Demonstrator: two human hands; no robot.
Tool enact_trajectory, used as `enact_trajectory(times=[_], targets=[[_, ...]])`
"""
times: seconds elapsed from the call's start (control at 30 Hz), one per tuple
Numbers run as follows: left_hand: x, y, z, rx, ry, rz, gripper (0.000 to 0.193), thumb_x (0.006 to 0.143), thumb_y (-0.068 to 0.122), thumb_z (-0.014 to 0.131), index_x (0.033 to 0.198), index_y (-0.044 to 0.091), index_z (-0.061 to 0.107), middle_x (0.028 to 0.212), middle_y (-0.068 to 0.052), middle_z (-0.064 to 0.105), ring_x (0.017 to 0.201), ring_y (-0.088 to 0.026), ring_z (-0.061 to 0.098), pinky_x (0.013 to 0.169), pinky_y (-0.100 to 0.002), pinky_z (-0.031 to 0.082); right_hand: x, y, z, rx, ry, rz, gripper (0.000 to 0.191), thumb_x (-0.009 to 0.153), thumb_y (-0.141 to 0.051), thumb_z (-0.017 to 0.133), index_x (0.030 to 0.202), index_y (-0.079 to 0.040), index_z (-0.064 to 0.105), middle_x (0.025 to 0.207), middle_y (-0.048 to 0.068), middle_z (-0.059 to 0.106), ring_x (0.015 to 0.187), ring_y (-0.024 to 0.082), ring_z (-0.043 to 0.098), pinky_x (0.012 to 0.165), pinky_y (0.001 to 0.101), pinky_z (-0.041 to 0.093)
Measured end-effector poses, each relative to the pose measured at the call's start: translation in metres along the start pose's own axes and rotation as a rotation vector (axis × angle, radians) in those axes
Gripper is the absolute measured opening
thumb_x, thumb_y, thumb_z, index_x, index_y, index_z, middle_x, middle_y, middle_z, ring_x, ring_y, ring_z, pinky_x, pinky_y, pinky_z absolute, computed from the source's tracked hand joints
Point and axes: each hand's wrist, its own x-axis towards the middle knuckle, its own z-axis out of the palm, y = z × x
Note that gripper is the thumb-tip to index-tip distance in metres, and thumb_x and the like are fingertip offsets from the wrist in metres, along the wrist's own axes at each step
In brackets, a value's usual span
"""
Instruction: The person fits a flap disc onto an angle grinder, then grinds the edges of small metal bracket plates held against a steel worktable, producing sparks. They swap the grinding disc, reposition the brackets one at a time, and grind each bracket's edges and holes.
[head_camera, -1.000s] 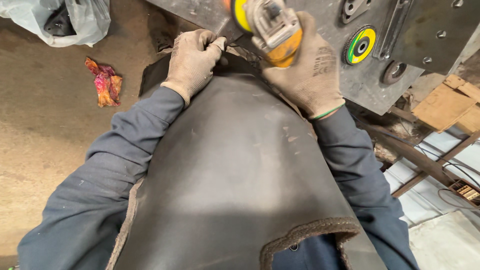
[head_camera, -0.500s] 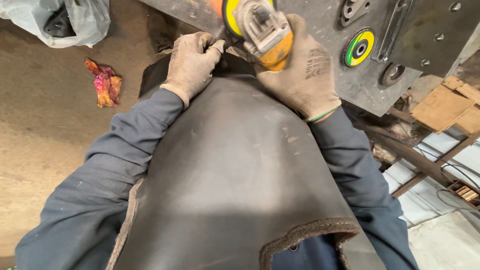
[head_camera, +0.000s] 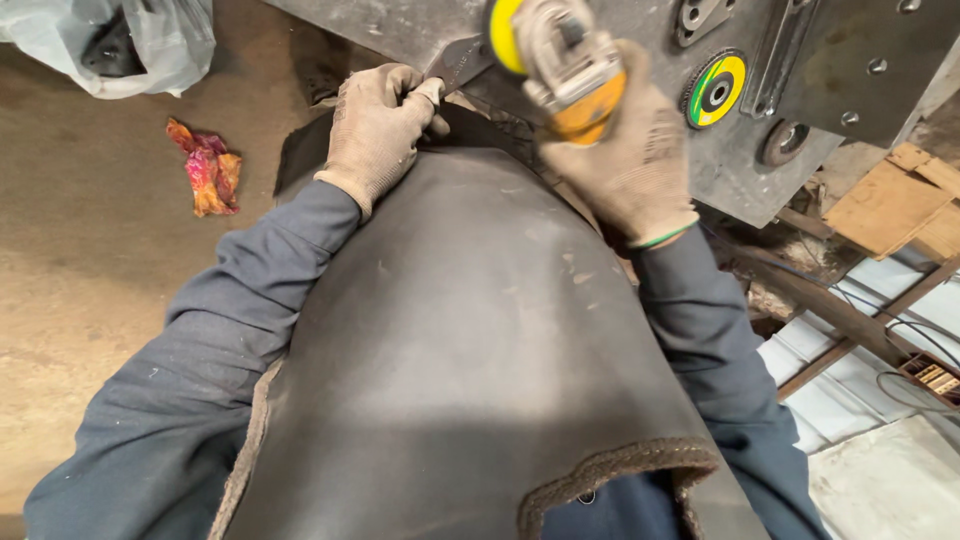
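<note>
A small flat grey metal piece (head_camera: 462, 60) is pinched at the near edge of the grey steel workbench (head_camera: 640, 30) by the closed fingers of the gloved left hand (head_camera: 385, 125). Just beside it, a yellow-disc angle grinder (head_camera: 555, 60) is gripped by the gloved right hand (head_camera: 625, 160), fingers wrapped tight. A green-and-yellow flap disc (head_camera: 715, 90) lies on the bench. A dark leather apron (head_camera: 470, 340) is seen below.

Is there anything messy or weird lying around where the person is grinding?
Yes. A crumpled red and orange rag lies loose on the dirt floor, left of the left hand. A spare grinding disc sits on the metal table beside the grinder, which the right hand holds.
</note>
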Motion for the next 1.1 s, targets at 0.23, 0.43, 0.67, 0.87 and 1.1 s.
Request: enact_trajectory(times=[0.23, 0.43, 0.67, 0.87, 1.1], targets=[[0.0, -0.002, -0.001, 0.04, 0.004, -0.006, 0.028, 0.099, 0.024, 0.064, 0.085, 0.001, 0.073, 0.066, -0.004, 0.072, 0.053, -0.009, 0.054, 0.053, -0.031, 0.045, -0.002, -0.007, 0.008, -0.048, -0.031, -0.057, 0.073, 0.083, -0.027, 0.089, 0.137, 0.0, 0.046, 0.111, 0.022, 0.073, 0.103, 0.041, 0.073, 0.087, 0.0448, 0.058], [-0.001, -0.003, -0.003, 0.045, -0.005, 0.041, 0.028, 0.099, 0.024, 0.063, 0.085, 0.001, 0.073, 0.067, -0.002, 0.073, 0.052, -0.008, 0.057, 0.054, -0.029, 0.047, -0.009, -0.002, 0.009, -0.047, -0.02, -0.046, 0.073, 0.087, -0.029, 0.09, 0.138, -0.002, 0.045, 0.113, 0.022, 0.072, 0.104, 0.04, 0.073, 0.088, 0.0447, 0.059], [-0.002, 0.0, -0.002, -0.065, -0.026, -0.081, 0.027, 0.098, 0.023, 0.063, 0.085, 0.001, 0.072, 0.067, -0.003, 0.072, 0.05, -0.008, 0.05, 0.049, -0.03, 0.042, -0.012, -0.001, 0.009, -0.045, -0.01, -0.022, 0.071, 0.09, -0.031, 0.091, 0.138, -0.003, 0.047, 0.111, 0.02, 0.073, 0.103, 0.039, 0.074, 0.088, 0.0437, 0.059], [-0.001, -0.003, -0.002, -0.028, -0.01, -0.008, 0.028, 0.099, 0.021, 0.064, 0.082, 0.0, 0.071, 0.068, -0.003, 0.074, 0.052, -0.006, 0.054, 0.051, -0.028, 0.044, -0.013, 0.001, 0.007, -0.017, -0.003, -0.02, 0.072, 0.089, -0.03, 0.09, 0.139, -0.002, 0.046, 0.112, 0.021, 0.073, 0.105, 0.037, 0.075, 0.089, 0.0426, 0.06], [-0.002, 0.0, -0.002, -0.021, -0.027, -0.065, 0.027, 0.099, 0.022, 0.064, 0.083, 0.001, 0.072, 0.068, -0.003, 0.073, 0.052, -0.007, 0.052, 0.05, -0.028, 0.043, -0.01, 0.007, 0.008, -0.041, -0.006, -0.075, 0.073, 0.084, -0.028, 0.091, 0.136, 0.0, 0.048, 0.111, 0.022, 0.072, 0.102, 0.038, 0.073, 0.087, 0.0435, 0.058]])
